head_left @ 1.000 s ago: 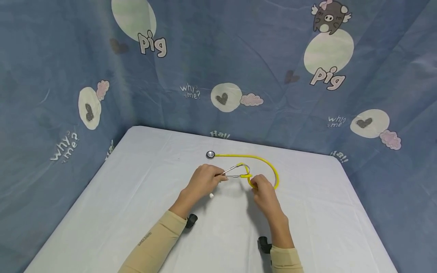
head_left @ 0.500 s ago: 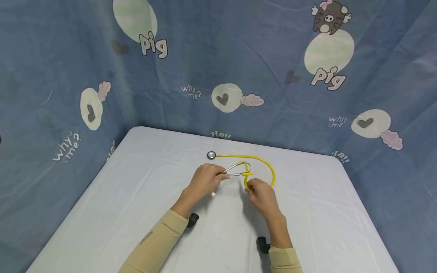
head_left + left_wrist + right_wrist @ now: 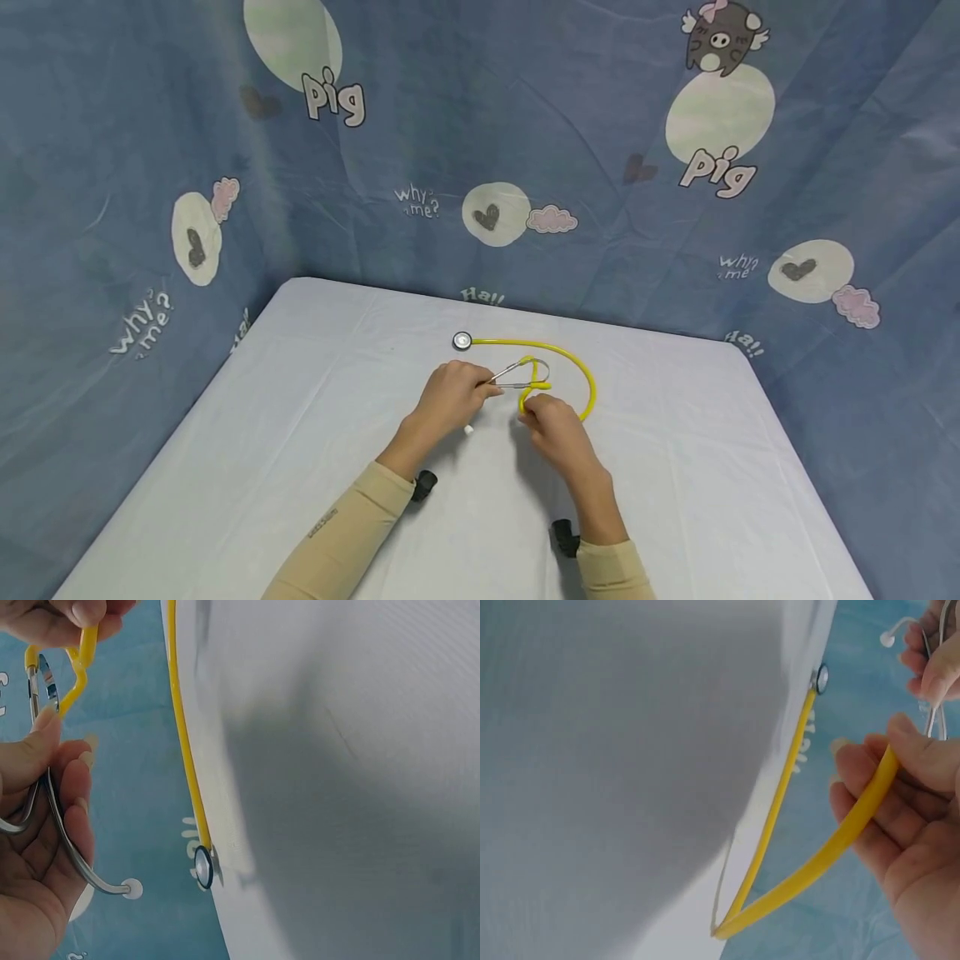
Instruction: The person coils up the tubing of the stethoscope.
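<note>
A stethoscope with yellow tubing (image 3: 593, 385) spans both hands. My left hand (image 3: 450, 396) pinches its two metal ear tubes (image 3: 64, 825) between thumb and fingers; a white ear tip (image 3: 133, 889) sticks out below that hand. With thumb and fingers my right hand (image 3: 558, 429) grips the yellow tube (image 3: 847, 829) just past the fork. From there the tube loops right and back along the table. Its round chest piece (image 3: 462, 340) lies on the table toward the far edge, left of the loop.
A white cloth covers the table (image 3: 315, 367). Behind and beside it hangs a blue printed curtain (image 3: 420, 133). A black wrist camera (image 3: 424, 485) sits at the left wrist, and another black camera (image 3: 565, 537) at the right.
My right hand has moved left, toward the left hand, bringing the yellow tube with it and drawing the loop's right side inward. The left hand and the chest piece stay nearly in place.
</note>
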A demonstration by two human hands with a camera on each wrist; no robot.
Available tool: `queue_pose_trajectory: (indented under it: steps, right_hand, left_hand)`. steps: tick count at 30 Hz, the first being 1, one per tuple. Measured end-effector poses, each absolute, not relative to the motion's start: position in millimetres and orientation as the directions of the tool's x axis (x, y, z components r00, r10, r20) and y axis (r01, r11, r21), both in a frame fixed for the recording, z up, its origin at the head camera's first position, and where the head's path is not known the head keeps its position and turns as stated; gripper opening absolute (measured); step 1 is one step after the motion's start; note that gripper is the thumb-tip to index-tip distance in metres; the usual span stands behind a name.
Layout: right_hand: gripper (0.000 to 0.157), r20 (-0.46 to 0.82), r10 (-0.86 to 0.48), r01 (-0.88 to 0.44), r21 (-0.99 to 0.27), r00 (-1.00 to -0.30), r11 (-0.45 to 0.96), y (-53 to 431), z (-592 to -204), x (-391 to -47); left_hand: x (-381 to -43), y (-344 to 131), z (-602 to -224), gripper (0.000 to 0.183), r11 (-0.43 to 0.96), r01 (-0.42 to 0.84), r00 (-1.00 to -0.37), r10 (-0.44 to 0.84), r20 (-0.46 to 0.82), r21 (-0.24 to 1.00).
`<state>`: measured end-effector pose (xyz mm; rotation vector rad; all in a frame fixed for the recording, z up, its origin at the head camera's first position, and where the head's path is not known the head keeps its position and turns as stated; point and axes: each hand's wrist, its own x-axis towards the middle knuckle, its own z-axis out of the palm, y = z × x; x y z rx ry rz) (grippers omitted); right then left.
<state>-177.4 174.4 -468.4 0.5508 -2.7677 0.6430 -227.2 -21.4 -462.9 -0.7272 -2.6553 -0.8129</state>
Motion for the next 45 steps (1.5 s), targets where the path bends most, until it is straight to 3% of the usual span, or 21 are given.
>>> queue_pose_trajectory:
  steps: [11,22,29,37,45]
  right_hand:
    - [0.011,0.235,-0.303,-0.375,-0.394,-0.924,0.839,161.3,-468.6,-171.3]
    - [0.017,0.288,-0.303,-0.381,-0.273,-0.908,0.883,150.9,-464.6,-166.5]
    - [0.018,0.308,-0.311,-0.393,-0.256,-0.899,0.883,149.2,-461.3,-164.3]
    - [0.014,0.338,-0.304,-0.392,-0.232,-0.891,0.89,150.7,-457.2,-161.9]
    - [0.013,0.383,-0.347,-0.442,-0.196,-0.856,0.875,155.6,-454.8,-167.3]
  left_hand:
    - [-225.4,-19.2,-464.7,0.027,0.723,0.515,-0.854,0.382,0.354,0.462]
    - [-221.4,-12.7,-462.3,0.035,0.773,0.529,-0.839,0.414,0.353,0.35]
    - [-219.2,-10.9,-464.5,0.02,0.776,0.554,-0.823,0.454,0.342,0.302]
    - [-221.4,-10.8,-466.3,0.024,0.772,0.563,-0.82,0.479,0.312,0.295]
    - [-223.6,-11.3,-462.2,0.012,0.749,0.585,-0.811,0.541,0.222,0.313]
